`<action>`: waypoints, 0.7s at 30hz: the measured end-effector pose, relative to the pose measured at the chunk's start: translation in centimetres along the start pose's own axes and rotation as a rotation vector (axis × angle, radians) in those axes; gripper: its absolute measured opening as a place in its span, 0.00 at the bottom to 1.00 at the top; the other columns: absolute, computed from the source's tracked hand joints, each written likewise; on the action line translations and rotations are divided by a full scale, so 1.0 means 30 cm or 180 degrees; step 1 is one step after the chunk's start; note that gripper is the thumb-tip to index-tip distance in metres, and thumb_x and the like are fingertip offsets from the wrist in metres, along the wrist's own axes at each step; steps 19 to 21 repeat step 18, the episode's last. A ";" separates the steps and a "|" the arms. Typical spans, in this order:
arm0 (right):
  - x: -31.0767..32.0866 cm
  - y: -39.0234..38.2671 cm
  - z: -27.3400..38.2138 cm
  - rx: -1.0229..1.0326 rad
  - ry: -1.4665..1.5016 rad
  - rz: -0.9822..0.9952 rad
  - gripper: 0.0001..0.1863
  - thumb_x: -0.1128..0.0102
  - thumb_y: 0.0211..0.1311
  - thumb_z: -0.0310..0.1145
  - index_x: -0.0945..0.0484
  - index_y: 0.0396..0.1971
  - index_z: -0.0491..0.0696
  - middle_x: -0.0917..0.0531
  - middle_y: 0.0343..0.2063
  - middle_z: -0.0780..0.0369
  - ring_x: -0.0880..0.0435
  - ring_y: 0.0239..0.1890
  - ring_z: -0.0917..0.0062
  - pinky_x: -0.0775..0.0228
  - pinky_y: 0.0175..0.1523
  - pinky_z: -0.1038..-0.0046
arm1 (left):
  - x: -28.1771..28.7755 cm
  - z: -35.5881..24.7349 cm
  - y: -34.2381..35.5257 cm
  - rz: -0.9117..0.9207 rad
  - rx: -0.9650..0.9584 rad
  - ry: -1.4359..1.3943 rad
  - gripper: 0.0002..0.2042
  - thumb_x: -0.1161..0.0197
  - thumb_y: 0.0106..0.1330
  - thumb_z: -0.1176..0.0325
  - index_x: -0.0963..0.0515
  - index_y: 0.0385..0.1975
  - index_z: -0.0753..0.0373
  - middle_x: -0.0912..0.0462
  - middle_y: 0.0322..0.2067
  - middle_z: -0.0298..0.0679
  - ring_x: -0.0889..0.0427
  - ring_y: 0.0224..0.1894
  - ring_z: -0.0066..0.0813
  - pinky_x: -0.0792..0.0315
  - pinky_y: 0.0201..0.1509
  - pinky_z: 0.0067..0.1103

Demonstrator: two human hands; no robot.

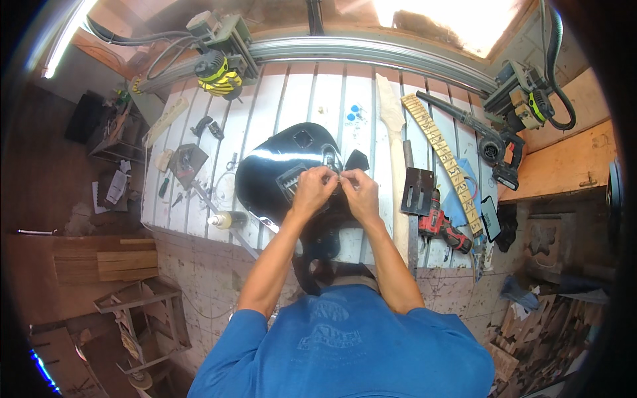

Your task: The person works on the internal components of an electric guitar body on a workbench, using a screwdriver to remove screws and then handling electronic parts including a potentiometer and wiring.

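Note:
A glossy black electric guitar body (262, 174) lies on the slatted table in front of me. My left hand (314, 190) is over its middle, next to a metal bridge-like part (289, 180), with thumb and fingers pinched together. Close on its right, my right hand (360, 196) pinches too, and the fingertips of both hands nearly meet. Whatever they hold is too small to make out. Just beyond the fingers sits a metal-framed part (328, 154) on the body. A pointed black piece (357, 160) shows above my right hand.
Right of the guitar lie a long pale wood piece (396, 166), a slotted wooden strip (441, 156), a red cordless drill (443, 225), a cordless blower (491, 144) and a phone (490, 219). A small bottle (226, 219) and a screwdriver (163, 188) are leftward. Machine heads (220, 74) hang beyond.

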State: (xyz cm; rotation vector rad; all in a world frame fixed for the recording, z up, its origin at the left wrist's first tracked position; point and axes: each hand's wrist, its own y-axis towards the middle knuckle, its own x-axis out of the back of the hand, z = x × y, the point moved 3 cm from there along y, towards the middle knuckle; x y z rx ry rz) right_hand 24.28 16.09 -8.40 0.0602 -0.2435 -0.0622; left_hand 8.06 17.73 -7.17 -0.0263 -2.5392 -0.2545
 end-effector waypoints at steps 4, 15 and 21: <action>-0.003 0.011 -0.007 -0.0037 0.0070 0.0037 0.09 0.32 0.69 0.28 0.13 0.44 0.39 0.09 0.37 0.55 0.09 0.39 0.72 0.19 0.46 0.71 | -0.024 0.018 -0.021 0.0203 -0.0355 0.0358 0.08 0.30 0.65 0.69 0.12 0.35 0.69 0.11 0.30 0.50 0.11 0.32 0.41 0.19 0.39 0.33; 0.006 -0.008 0.006 0.0176 -0.0037 0.0012 0.08 0.33 0.69 0.26 0.13 0.43 0.38 0.09 0.38 0.53 0.08 0.41 0.68 0.18 0.48 0.70 | 0.010 -0.004 0.000 0.0109 -0.0207 0.0157 0.09 0.29 0.64 0.69 0.12 0.36 0.70 0.10 0.33 0.51 0.10 0.33 0.41 0.17 0.42 0.31; 0.012 -0.003 0.008 0.0459 -0.0102 0.0006 0.08 0.33 0.70 0.27 0.13 0.43 0.39 0.08 0.38 0.55 0.08 0.41 0.67 0.18 0.48 0.69 | -0.012 0.008 -0.017 0.0480 0.0375 -0.0013 0.10 0.29 0.66 0.67 0.11 0.40 0.68 0.09 0.35 0.50 0.07 0.38 0.40 0.16 0.46 0.31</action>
